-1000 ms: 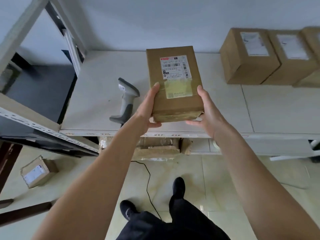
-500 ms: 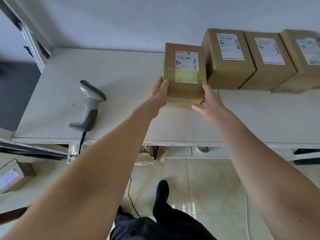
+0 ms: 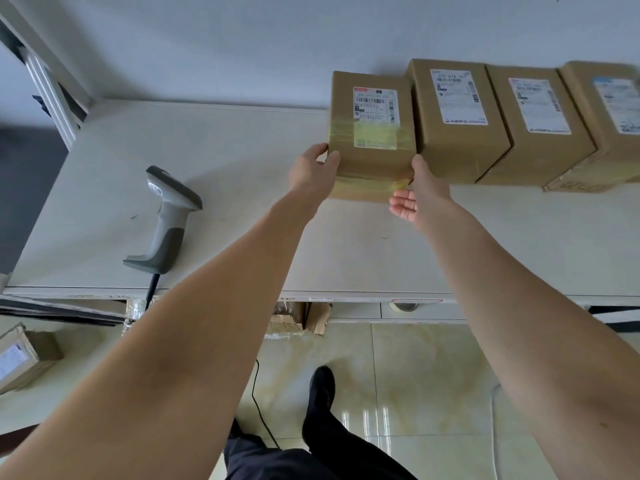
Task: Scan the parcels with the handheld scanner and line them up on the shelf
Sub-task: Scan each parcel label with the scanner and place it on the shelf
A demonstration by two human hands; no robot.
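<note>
A brown cardboard parcel (image 3: pixel 372 147) with a white label and yellow tape stands at the back of the white shelf (image 3: pixel 242 202), touching the leftmost box (image 3: pixel 457 133) of a row along the wall. My left hand (image 3: pixel 311 171) grips its near left corner, thumb on top. My right hand (image 3: pixel 420 194) stays at the near right corner with the thumb against the parcel and the fingers relaxed, palm showing. The grey handheld scanner (image 3: pixel 169 216) lies on the shelf to the left, apart from both hands.
Two more labelled boxes (image 3: pixel 540 140) (image 3: pixel 609 126) continue the row to the right. A shelf upright (image 3: pixel 52 95) rises at the left. On the floor lie a small parcel (image 3: pixel 24 358) and the scanner cable (image 3: pixel 263 410). A tape roll (image 3: pixel 401 306) sits under the shelf.
Both hands carried the parcel from the shelf's front edge back and right until it met the row of boxes. My right hand's fingers have come off its side.
</note>
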